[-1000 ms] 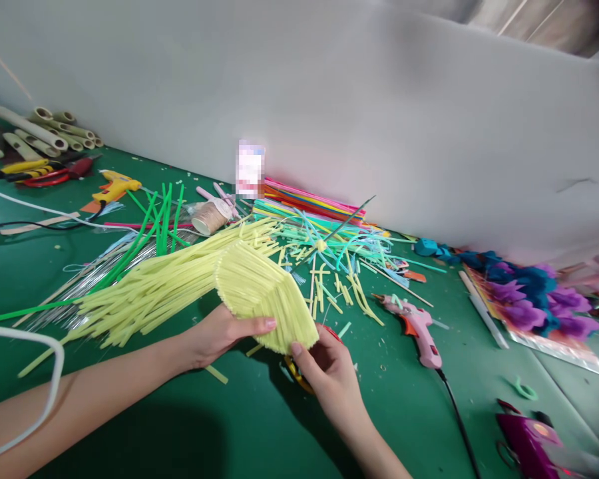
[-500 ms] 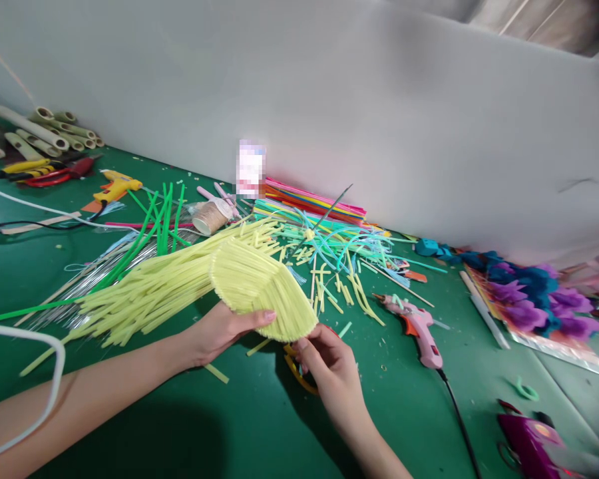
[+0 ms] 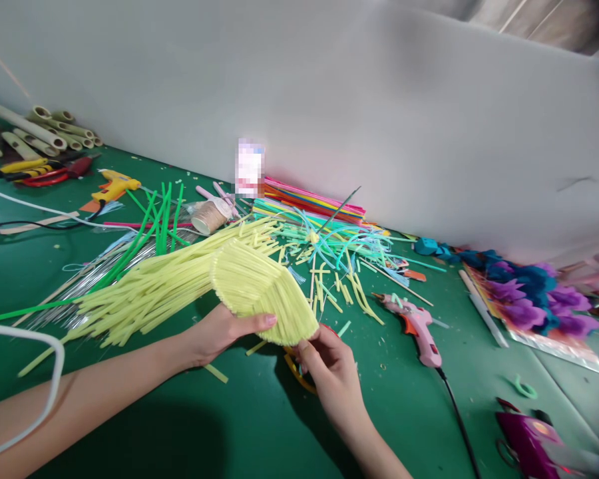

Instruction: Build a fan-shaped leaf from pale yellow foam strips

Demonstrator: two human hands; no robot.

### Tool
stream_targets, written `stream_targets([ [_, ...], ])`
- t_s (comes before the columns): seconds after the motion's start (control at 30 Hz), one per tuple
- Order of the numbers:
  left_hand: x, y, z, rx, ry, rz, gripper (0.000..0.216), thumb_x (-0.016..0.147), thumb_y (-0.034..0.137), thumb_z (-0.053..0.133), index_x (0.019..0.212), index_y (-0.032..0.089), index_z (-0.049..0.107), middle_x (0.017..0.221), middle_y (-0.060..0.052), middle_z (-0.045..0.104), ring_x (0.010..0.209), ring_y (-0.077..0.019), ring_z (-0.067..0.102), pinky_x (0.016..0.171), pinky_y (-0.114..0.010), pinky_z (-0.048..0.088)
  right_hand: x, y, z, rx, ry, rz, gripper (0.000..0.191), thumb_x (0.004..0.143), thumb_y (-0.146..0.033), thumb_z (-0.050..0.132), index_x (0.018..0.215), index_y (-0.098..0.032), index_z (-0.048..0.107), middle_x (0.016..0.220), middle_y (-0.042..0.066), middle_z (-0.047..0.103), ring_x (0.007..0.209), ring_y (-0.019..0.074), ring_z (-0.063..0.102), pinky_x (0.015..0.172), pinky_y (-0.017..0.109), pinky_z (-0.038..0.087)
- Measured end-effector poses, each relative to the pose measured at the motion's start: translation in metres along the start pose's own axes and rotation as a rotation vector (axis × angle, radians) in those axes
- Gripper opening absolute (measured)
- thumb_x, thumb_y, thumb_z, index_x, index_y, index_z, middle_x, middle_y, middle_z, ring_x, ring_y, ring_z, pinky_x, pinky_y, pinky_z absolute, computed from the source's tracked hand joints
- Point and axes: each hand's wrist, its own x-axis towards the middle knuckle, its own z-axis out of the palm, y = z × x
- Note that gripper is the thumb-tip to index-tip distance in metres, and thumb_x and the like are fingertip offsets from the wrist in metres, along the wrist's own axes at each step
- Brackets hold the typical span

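One yellow fan [image 3: 263,286] was formed, grasped by the left hand [image 3: 224,334] and pinched at its edge by the right hand [image 3: 333,367]; many loose yellow strips [image 3: 154,286] were left unjoined

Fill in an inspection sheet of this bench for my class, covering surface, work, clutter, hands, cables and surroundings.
Surface: green tabletop, littered with short cut scraps.
Work: ridged yellow fan-shaped piece, raised in front of loose yellow strips.
Clutter: green stems, a spool, yellow glue gun, pink glue gun.
Hands: left hand holds the piece, thumb on top; right hand is at its lower right tip, grip unclear.
Cables: black cord from the pink gun; white cable crosses the left forearm.
Surroundings: pale wall behind; bamboo tubes far left; purple flowers right.
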Motion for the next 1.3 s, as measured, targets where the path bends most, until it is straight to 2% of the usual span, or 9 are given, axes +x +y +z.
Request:
stream_targets([
  [0.2,0.0006,0.0020,-0.0009,-0.008,0.005,0.004,0.038,0.082,0.024,0.072,0.119,0.020,0.066,0.121,-0.006,0.070,0.112,-0.0255,0.064,0.096,-0.035,0.051,0.0002,0.0004,-0.0007,0.013,0.012,-0.005,0.026,0.086,-0.040,0.063,0.073,-0.017,0.059,0.062,-0.004,0.053,0.054,0.0077,0.045,0.055,0.019,0.041],
  [0.37,0.0006,0.0031,-0.0012,0.001,0.010,-0.002,0.048,0.082,0.024,0.072,0.128,0.021,0.060,0.119,-0.007,0.071,0.107,-0.0246,0.066,0.094,-0.035,0.052,-0.0004,0.0051,-0.0044,0.057,0.114,-0.012,0.024,0.090,-0.044,0.056,0.088,-0.020,0.059,0.057,-0.006,0.053,0.048,0.0085,0.048,0.049,0.020,0.041],
  [0.57,-0.0005,0.0023,-0.0017,0.039,-0.012,-0.018,0.043,0.083,0.025,0.071,0.124,0.019,0.063,0.119,-0.008,0.071,0.108,-0.0263,0.066,0.095,-0.037,0.052,-0.0006,0.0034,-0.0085,0.009,0.166,-0.030,0.027,0.087,-0.044,0.060,0.078,-0.019,0.057,0.057,-0.004,0.055,0.049,0.0092,0.050,0.047,0.020,0.043],
  [0.73,-0.0010,0.0016,-0.0023,0.077,0.013,-0.013,0.035,0.082,0.026,0.072,0.115,0.018,0.067,0.123,-0.009,0.068,0.115,-0.0293,0.062,0.097,-0.039,0.051,-0.0004,-0.0004,-0.0083,0.027,0.161,-0.010,0.025,0.086,-0.043,0.062,0.082,-0.019,0.058,0.055,-0.004,0.055,0.049,0.0093,0.050,0.048,0.020,0.043],
  [1.0,-0.0025,0.0038,0.0011,0.099,0.037,-0.023,0.040,0.078,0.027,0.075,0.116,0.018,0.066,0.127,-0.009,0.066,0.118,-0.0313,0.060,0.097,-0.042,0.050,-0.0008,0.0006,-0.0096,0.008,0.157,-0.005,0.026,0.085,-0.045,0.062,0.079,-0.020,0.056,0.056,-0.004,0.055,0.049,0.0097,0.049,0.047,0.020,0.042],
  [1.3,-0.0010,0.0018,-0.0012,0.068,0.051,-0.003,0.038,0.082,0.030,0.071,0.117,0.018,0.066,0.127,-0.010,0.066,0.117,-0.0307,0.060,0.100,-0.043,0.048,0.0019,0.0002,-0.0073,-0.019,0.125,-0.016,0.027,0.086,-0.046,0.063,0.088,-0.019,0.060,0.058,-0.004,0.056,0.048,0.0089,0.051,0.045,0.019,0.042],
])
